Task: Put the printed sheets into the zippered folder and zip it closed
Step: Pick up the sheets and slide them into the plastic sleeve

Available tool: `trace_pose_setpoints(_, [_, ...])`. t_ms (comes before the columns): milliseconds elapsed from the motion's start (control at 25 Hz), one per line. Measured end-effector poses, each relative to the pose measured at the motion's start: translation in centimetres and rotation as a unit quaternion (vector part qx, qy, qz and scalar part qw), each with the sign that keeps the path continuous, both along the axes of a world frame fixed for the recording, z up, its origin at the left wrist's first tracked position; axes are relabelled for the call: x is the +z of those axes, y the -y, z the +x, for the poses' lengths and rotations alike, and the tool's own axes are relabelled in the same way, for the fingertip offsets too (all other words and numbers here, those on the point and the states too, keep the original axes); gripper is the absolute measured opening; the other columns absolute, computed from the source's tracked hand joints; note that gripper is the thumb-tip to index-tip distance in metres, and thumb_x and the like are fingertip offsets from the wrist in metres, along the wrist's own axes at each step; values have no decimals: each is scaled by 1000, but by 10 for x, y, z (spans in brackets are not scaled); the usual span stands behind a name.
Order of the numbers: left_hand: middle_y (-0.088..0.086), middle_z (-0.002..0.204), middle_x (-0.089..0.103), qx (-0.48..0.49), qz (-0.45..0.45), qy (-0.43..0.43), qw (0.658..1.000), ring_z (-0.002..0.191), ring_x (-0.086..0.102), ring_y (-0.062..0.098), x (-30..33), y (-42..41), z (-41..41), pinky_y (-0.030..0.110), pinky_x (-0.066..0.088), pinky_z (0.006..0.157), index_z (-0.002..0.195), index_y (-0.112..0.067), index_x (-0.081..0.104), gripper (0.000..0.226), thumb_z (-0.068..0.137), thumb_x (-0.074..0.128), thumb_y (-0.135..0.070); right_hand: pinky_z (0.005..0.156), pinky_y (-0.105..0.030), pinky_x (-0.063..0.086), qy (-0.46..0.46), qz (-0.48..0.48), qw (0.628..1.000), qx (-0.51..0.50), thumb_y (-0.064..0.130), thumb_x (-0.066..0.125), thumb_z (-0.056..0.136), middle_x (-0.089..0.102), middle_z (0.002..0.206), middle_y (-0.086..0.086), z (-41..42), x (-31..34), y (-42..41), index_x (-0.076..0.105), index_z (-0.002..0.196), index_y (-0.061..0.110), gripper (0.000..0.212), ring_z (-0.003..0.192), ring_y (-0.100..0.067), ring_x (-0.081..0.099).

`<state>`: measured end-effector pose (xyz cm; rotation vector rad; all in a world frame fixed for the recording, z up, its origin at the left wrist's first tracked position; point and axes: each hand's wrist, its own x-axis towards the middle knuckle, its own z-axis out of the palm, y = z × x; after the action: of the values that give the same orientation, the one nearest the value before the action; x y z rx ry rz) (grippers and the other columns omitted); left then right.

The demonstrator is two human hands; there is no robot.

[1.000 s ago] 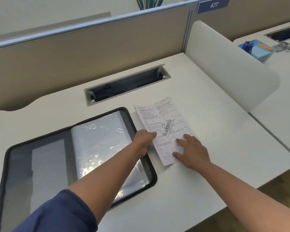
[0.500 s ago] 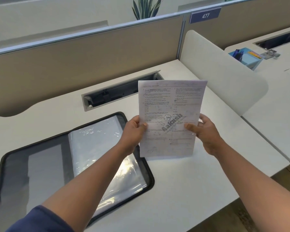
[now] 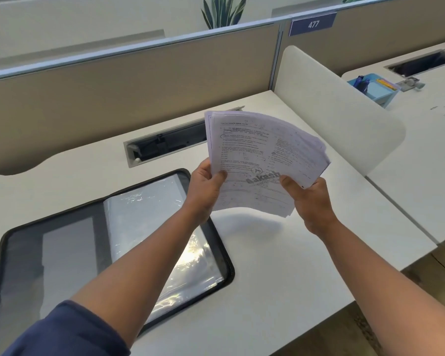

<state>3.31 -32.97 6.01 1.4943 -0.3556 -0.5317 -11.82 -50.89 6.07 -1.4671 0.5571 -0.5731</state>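
Near edge, lower left of frame: a blue sleeve [image 3: 70,330] on the left forearm, which crosses above the zippered folder [image 3: 23,253]. Folder lies open flat on the desk [image 3: 280,265], left half of frame, w/ glossy clear sleeves [image 3: 144,209] on its right half and a grey pocket on the left half. Zip track not clearly visible along the rim.

Mid frame, above the desk: printed sheets [image 3: 254,155] held in the air, not touching the desk, just right of the folder's far corner. Left hand [image 3: 206,188] pinches the stack's left edge, thumb on the front, fingers behind. Right hand [image 3: 308,199] pinches the lower right part, thumb on top. Stack is bowed and fanned; upper right corners are splayed apart.

Risks, as I judge them:
- Fanned sheets aren't squared, so loose ones at the back could slip out, esp. if either pinch eases.
- Misaligned edges could catch on the sleeve mouth and crumple or fold.
- Slick plastic may bunch or lift when sheets are pushed in.
- Any corner left poking past the rim could jam in the zip.

Farther back: cable slot [image 3: 165,142] in the desk, partly hidden by the sheets, then the beige partition [image 3: 113,80].
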Motion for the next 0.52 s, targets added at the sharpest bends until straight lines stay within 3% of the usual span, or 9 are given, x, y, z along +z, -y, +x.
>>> trace_pose_setpoints(120, [4,110,74,12,7,-10,1000,103,70,24,-4,-1,-2,47,61,85,120,-15,66,24,98,60,-7,79,-43,60,-33,3,999,7,12,73,93,77,89,6,-5,-7,-8,78,87,27,17,84,-14,72])
trace_pose_setpoints(240, [-1,106,75,9,18,2,1000,102,70,22,-4,0,-4,44,60,81,116,-22,68,26,97,60,-6,82,-44,62,-32,4,999,19,12,74,92,79,93,6,-7,-9,-11,79,89,31,20,89,-15,73])
trace_pose_setpoints(360, [-4,100,76,19,26,5,999,101,69,23,3,4,-3,43,58,79,107,-25,70,26,96,59,-5,79,-39,64,-3,20,1000,14,19,76,87,79,94,7,-5,-5,-12,80,91,35,17,90,-15,74])
trace_pose_setpoints(520, [1,108,74,13,35,10,999,105,68,24,-2,3,-8,45,58,84,116,-19,66,20,100,59,-9,78,-34,62,-21,24,999,12,14,75,91,80,95,9,-8,-12,-17,80,91,39,26,90,-13,75])
